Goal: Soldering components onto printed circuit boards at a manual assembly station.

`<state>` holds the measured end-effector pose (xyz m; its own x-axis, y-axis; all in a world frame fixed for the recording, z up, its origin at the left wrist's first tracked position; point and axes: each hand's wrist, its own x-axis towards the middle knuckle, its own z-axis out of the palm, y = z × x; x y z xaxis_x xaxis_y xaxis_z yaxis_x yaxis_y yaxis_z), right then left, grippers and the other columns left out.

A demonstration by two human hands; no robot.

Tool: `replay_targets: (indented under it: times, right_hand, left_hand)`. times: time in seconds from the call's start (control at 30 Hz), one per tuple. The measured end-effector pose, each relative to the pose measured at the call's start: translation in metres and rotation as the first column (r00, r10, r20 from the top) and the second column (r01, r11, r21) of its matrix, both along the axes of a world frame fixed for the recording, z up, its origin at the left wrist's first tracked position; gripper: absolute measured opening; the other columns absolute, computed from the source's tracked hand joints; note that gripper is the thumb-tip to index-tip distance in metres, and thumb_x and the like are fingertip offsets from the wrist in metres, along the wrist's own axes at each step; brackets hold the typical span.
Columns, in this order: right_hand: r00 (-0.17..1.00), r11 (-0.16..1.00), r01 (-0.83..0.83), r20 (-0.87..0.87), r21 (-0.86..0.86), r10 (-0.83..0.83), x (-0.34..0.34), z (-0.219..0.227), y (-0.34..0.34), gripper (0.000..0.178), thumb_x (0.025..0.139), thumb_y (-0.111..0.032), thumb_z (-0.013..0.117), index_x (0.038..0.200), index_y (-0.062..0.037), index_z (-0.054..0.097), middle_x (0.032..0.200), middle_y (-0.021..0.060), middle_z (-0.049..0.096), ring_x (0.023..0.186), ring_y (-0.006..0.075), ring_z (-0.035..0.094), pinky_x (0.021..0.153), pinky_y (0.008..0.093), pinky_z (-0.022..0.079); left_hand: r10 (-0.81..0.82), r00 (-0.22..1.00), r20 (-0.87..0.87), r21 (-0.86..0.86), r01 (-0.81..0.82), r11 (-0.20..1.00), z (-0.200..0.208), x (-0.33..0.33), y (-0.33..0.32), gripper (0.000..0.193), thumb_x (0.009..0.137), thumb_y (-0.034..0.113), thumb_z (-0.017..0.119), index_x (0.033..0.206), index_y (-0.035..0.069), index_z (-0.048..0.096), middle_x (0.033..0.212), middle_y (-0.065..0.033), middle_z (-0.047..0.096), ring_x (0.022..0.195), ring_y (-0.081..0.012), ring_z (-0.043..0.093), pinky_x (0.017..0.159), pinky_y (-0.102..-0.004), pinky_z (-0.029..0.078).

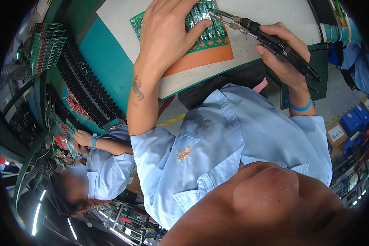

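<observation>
The green board lies near the edge of the counter that is closest to the person. It is on top of an orange sheet, and the orange sheet is on a big white sheet. The left hand is spread over the board, thumb out wide and resting on it, and some of its fingers run off the top of the view. The right hand is closed around a black iron with a thin metal tube along its side. The iron points at the board's right part, but I cannot tell if its tip is touching. A blue band goes around the right wrist. Along the left edge of the counter are long black strips, with red bits just beside them. More green boards sit in a row past the strips. Farther left, another person in a blue shirt has both hands close together, near a clear bag.
</observation>
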<state>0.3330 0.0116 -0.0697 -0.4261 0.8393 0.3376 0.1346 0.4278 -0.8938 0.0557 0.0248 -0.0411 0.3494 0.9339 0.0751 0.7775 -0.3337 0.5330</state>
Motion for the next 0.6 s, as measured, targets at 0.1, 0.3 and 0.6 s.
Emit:
replay_targets:
  times: [0.1,0.3,0.6]
  right_hand:
    - [1.0,1.0,-0.003,0.005,-0.004,0.004,-0.0025,0.001,-0.0002,0.045,0.074,0.01,0.076,0.117,0.0064,0.067,0.097,0.0156,0.069,0.08,0.0215,0.06,0.071,0.0279,0.046]
    - [1.0,1.0,-0.012,0.025,0.007,0.011,-0.0042,0.005,-0.0009,0.045,0.073,0.01,0.076,0.117,0.0062,0.068,0.097,0.0154,0.069,0.08,0.0214,0.06,0.07,0.0278,0.047]
    - [0.999,0.999,0.013,-0.039,0.053,-0.011,-0.0035,0.0041,0.0009,0.043,0.075,0.007,0.079,0.117,0.0022,0.07,0.092,0.0095,0.071,0.07,0.0154,0.056,0.064,0.0239,0.045]
  left_hand:
    - [0.004,1.0,0.003,-0.006,-0.004,1.0,-0.0013,-0.0007,-0.0011,0.05,0.086,0.022,0.077,0.127,-0.002,0.065,0.14,-0.0184,0.063,0.131,-0.0352,0.057,0.115,-0.0453,0.039]
    - [0.011,1.0,0.001,-0.01,-0.011,1.0,-0.0016,0.0004,-0.0028,0.049,0.085,0.022,0.077,0.126,-0.002,0.065,0.14,-0.0188,0.063,0.129,-0.0352,0.058,0.114,-0.0445,0.04]
    - [0.01,1.0,-0.002,-0.006,-0.01,1.0,-0.0003,0.0,-0.0018,0.048,0.085,0.022,0.077,0.126,-0.002,0.065,0.14,-0.0187,0.063,0.13,-0.035,0.057,0.114,-0.0447,0.04]
